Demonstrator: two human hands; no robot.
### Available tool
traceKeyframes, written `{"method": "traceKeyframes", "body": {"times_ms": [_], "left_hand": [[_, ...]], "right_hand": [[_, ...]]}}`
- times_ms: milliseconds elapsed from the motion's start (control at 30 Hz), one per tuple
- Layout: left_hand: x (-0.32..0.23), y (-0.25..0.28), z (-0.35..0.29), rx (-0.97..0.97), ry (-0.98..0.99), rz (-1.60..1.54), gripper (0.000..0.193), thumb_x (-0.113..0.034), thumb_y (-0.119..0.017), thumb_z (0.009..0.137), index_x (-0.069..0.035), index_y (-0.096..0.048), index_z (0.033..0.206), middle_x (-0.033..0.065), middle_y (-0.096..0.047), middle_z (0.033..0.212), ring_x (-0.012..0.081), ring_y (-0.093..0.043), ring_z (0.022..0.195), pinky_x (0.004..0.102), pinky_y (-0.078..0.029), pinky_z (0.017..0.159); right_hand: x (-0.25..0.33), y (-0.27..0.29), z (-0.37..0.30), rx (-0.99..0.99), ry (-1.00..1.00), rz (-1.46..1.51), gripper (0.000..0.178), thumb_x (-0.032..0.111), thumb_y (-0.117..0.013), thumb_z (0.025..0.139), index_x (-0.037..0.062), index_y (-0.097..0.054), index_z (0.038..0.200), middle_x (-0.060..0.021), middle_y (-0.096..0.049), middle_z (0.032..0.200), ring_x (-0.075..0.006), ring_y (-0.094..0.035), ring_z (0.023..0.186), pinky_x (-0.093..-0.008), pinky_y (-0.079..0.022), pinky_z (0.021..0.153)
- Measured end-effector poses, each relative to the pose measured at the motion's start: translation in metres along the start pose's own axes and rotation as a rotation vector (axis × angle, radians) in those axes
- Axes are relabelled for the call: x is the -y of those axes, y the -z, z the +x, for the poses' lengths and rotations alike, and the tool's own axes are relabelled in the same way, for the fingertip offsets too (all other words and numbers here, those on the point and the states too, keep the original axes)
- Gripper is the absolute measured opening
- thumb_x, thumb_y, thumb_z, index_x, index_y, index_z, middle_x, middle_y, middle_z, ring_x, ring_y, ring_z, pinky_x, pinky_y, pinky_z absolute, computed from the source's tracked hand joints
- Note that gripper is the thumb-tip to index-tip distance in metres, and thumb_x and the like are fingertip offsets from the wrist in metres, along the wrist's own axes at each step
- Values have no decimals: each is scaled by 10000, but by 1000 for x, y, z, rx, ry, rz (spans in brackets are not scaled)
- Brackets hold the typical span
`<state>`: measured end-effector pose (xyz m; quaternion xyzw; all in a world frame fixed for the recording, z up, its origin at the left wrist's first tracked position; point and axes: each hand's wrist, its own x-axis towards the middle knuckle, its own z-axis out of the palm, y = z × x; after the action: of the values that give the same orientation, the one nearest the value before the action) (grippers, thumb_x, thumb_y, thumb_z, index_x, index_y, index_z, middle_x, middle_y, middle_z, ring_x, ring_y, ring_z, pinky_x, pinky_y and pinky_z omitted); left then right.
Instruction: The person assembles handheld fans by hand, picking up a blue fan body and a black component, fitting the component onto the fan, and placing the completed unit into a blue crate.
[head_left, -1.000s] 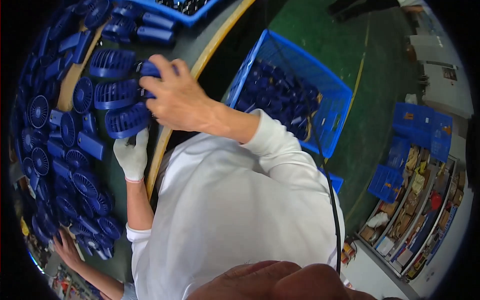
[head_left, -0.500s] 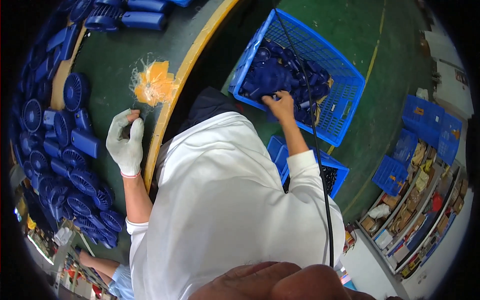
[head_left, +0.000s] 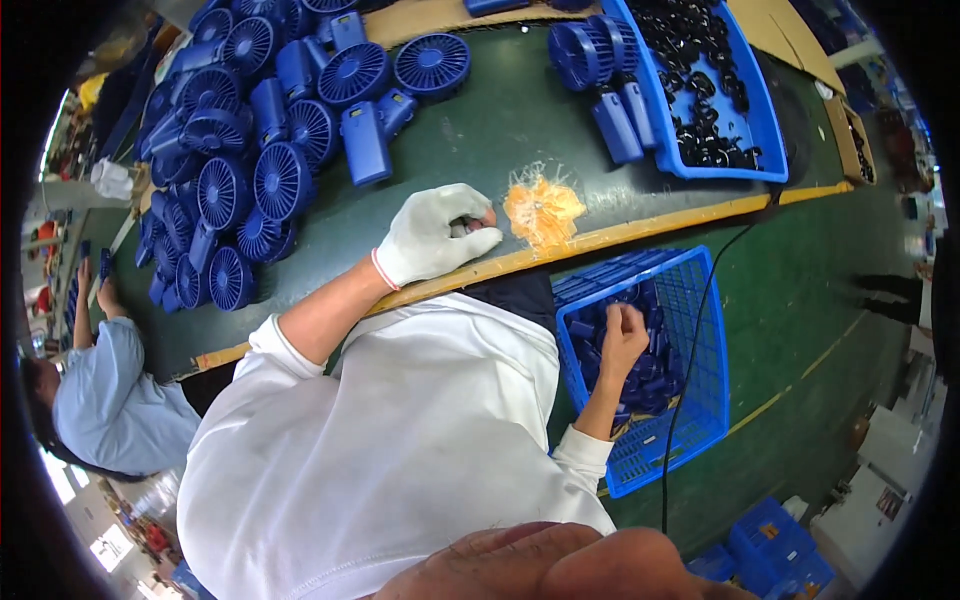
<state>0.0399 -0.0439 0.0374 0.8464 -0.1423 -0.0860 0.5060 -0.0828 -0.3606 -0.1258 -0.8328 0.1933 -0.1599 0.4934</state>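
My left hand (head_left: 432, 236), in a white glove with bare fingertips, rests by the table's near edge. Its fingers curl toward the thumb around something small that I cannot make out. Just right of it, an orange patch (head_left: 543, 210) with frayed clear strands is on the green tabletop (head_left: 450, 150). My bare right hand (head_left: 623, 340) is over a blue plastic crate (head_left: 708, 350), its fingers drawn together; whether anything is between them is hidden. Dark blue plastic parts (head_left: 650, 370) lie heaped in that crate, beneath the hand.
Many blue handheld fans (head_left: 225, 195) are piled on the table's left. More fans (head_left: 615, 110) stand beside a blue tray (head_left: 775, 150) of small black parts. A black cable (head_left: 690, 370) hangs past the crate. A co-worker (head_left: 110, 400) sits at far left.
The view has swung round toward the table, bringing the black-parts tray into sight. My right hand has lifted back from the crate's contents. The left hand keeps its curled pose beside the orange patch.
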Motion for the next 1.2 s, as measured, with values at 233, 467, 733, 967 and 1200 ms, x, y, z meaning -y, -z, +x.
{"method": "traceKeyframes", "body": {"times_ms": [233,467,733,967,1200], "left_hand": [[1,-3,4,4,-110,24,161,-164,-720,767,-31,-678,850,101,-656,842,177,-650,701,283,-520,636],[3,-4,-4,-18,-268,113,159,-173,-715,760,-51,-679,855,96,-662,856,224,-648,733,323,-516,682],[5,-13,5,-37,-360,93,107,-55,-701,773,-18,-641,854,84,-670,884,167,-630,700,258,-503,660],[5,-9,3,-33,-279,147,214,-266,-701,796,-66,-688,871,115,-656,839,261,-650,759,348,-511,666],[-12,17,-20,-289,-422,423,197,-217,-757,671,-85,-660,781,72,-649,905,255,-630,895,370,-508,776]], "right_hand": [[211,-63,113,-115,841,-300,366,123,-788,714,8,-621,1019,-232,-543,1193,-391,-517,1111,-452,-421,929],[241,-111,176,61,611,-733,431,347,-754,677,46,-672,974,-203,-566,1111,-393,-587,970,-499,-501,778],[204,-86,129,-4,547,-404,370,240,-715,664,61,-685,986,-230,-574,985,-410,-573,907,-466,-502,816],[158,-8,9,8,613,-402,403,186,-800,660,27,-672,1007,-242,-568,1193,-412,-562,1050,-453,-475,874],[-25,32,-105,-130,65,-457,463,221,-797,726,-100,-621,1008,-277,-602,1075,-424,-578,1007,-449,-465,887]]}}
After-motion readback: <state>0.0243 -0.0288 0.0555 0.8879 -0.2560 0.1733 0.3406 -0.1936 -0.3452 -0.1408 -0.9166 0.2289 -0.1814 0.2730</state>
